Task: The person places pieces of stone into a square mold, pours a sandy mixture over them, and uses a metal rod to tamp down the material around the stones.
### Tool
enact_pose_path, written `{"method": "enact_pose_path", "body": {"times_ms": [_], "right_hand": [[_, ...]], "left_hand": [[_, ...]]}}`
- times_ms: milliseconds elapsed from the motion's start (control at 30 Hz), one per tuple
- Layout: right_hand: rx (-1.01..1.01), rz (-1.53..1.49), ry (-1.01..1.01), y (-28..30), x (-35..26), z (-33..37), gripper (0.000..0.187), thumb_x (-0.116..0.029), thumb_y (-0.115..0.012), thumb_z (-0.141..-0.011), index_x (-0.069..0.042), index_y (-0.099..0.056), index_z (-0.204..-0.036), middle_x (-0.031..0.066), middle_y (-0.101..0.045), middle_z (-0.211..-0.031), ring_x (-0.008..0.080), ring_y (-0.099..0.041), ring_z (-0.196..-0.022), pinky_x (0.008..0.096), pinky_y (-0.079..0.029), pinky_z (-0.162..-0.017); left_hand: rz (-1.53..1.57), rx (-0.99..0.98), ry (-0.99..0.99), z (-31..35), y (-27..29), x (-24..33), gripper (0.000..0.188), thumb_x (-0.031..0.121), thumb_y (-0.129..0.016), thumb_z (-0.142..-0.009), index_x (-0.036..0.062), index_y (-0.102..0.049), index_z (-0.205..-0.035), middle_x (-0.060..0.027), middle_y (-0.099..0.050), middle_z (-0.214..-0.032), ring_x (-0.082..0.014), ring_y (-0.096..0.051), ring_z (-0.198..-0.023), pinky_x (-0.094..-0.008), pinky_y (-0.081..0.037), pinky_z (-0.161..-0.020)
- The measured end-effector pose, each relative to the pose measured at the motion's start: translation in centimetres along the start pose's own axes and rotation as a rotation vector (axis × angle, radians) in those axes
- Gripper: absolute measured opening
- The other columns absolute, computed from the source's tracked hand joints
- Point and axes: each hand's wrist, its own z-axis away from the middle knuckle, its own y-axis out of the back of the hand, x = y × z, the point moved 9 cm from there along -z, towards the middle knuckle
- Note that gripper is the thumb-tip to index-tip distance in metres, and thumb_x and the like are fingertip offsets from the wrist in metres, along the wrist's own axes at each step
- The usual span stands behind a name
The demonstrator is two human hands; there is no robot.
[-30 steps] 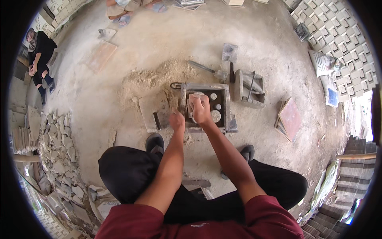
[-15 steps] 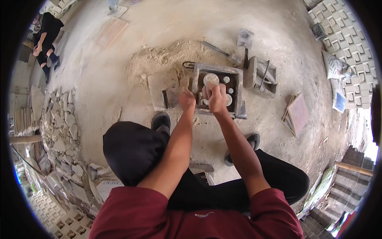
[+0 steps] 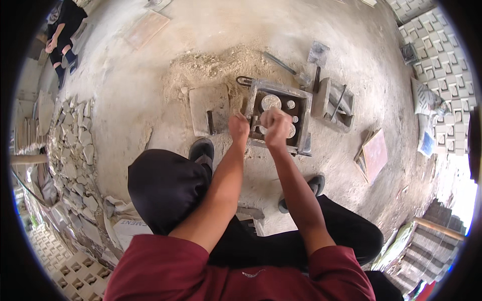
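Between my feet stands a square mould box point(image 3: 281, 85) with raised dark walls. Inside it are several pale round discs of different sizes, the largest disc point(image 3: 271, 103) near the back wall. My left hand point(image 3: 239, 125) is closed beside the box's left wall; what its fingers hold is hidden. Above the discs, my right hand point(image 3: 276, 125) is bunched into a fist over the middle of the box. Its fingers cover part of the discs, and I cannot make out what is in them.
A flat square slab point(image 3: 201, 103) with a dark bar lies to the left. Loose pale powder point(image 3: 211, 62) is heaped behind it. A trowel point(image 3: 319, 55) and a second box point(image 3: 326, 105) are at the right. Stacked tiles point(image 3: 374, 150) lie farther right; a person point(image 3: 65, 30) sits far left.
The whole scene has shifted slightly in the picture as my head moved. My right fist has turned a little and stays over the box; my left hand remains at the left wall.
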Motion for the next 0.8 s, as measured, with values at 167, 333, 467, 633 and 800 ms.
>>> {"method": "enact_pose_path", "body": {"times_ms": [167,333,467,633,800], "right_hand": [[0.095,0.089,-0.031,-0.4,0.9,-3.9,0.04,-0.021,-0.032,-0.089,-0.007,-0.028,-0.052,0.0028,-0.028,-0.045,0.0131,-0.029,-0.042,0.0298,-0.024,-0.042],[0.211,-0.006,-0.108,-0.3,3.5,-7.2,0.036,-0.016,-0.032,-0.088,-0.008,-0.028,-0.053,0.0017,-0.031,-0.047,0.0117,-0.026,-0.043,0.0301,-0.022,-0.042],[0.039,0.027,0.036,-0.7,2.1,-8.3,0.037,-0.018,-0.035,-0.09,-0.008,-0.027,-0.055,-0.0001,-0.03,-0.049,0.0108,-0.027,-0.044,0.029,-0.023,-0.042],[0.133,0.078,-0.017,0.4,2.3,-10.1,0.042,-0.022,-0.036,-0.095,-0.008,-0.03,-0.056,-0.0021,-0.031,-0.05,0.0084,-0.028,-0.045,0.0272,-0.023,-0.042],[0.003,0.375,-0.004,0.1,3.2,-10.7,0.045,-0.027,-0.036,-0.099,-0.009,-0.036,-0.058,-0.004,-0.036,-0.053,0.006,-0.031,-0.047,0.0267,-0.025,-0.042]], "left_hand": [[0.027,-0.03,0.066,0.0,0.5,-0.4,0.06,0.035,-0.028,-0.097,-0.0103,-0.059,-0.072,-0.0329,-0.059,-0.075,-0.051,-0.056,-0.077,-0.054,-0.043,-0.068],[0.024,-0.106,0.149,0.7,0.0,0.1,0.061,0.035,-0.026,-0.097,-0.0114,-0.059,-0.074,-0.0332,-0.059,-0.077,-0.051,-0.056,-0.079,-0.0543,-0.042,-0.07],[0.013,-0.088,0.128,0.0,0.4,0.3,0.061,0.036,-0.025,-0.097,-0.0112,-0.059,-0.078,-0.0337,-0.059,-0.08,-0.051,-0.055,-0.08,-0.0548,-0.042,-0.071],[-0.038,-0.108,0.089,0.3,0.4,1.3,0.061,0.037,-0.024,-0.097,-0.0092,-0.06,-0.079,-0.0329,-0.059,-0.082,-0.0513,-0.055,-0.081,-0.055,-0.042,-0.072],[-0.083,-0.079,-0.005,0.4,0.6,2.4,0.059,0.037,-0.024,-0.098,-0.0059,-0.06,-0.08,-0.0301,-0.06,-0.081,-0.0493,-0.055,-0.081,-0.0552,-0.043,-0.071]]}}
